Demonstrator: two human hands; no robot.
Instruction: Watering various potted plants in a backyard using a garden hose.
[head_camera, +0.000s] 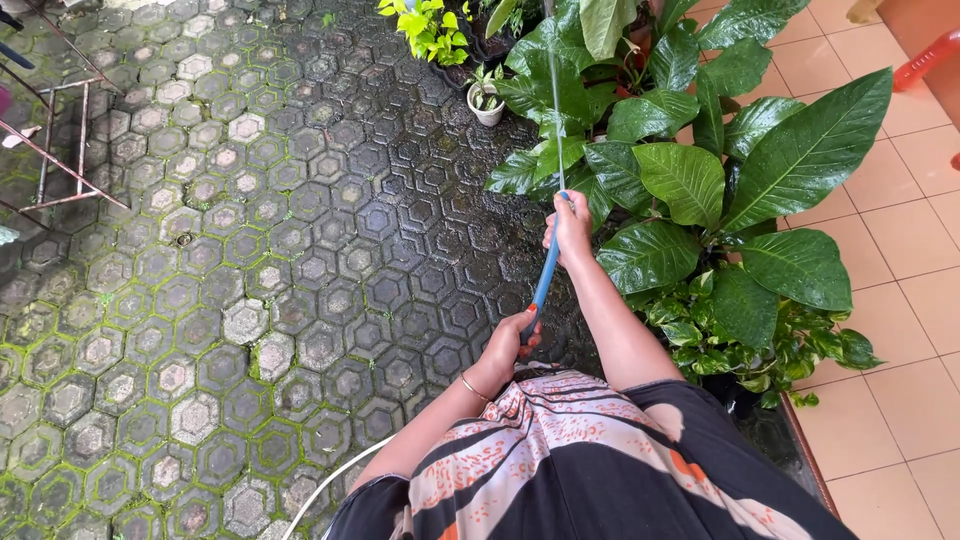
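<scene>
My right hand (569, 229) grips the front end of a blue hose (545, 283), and a thin jet of water (556, 110) shoots from it up toward the large-leaved green plants (700, 180). My left hand (510, 345), with a thin bangle on the wrist, holds the same hose lower down, close to my body. Below my left hand the hose is hidden behind my patterned clothing.
Wet hexagonal paving (250, 250) with moss in the joints fills the left and middle. A small white pot (487, 102) stands by the plants. Beige tiles (900, 300) lie to the right. A rusty metal frame (60, 150) stands at the far left. A white hose (330, 485) curves near my feet.
</scene>
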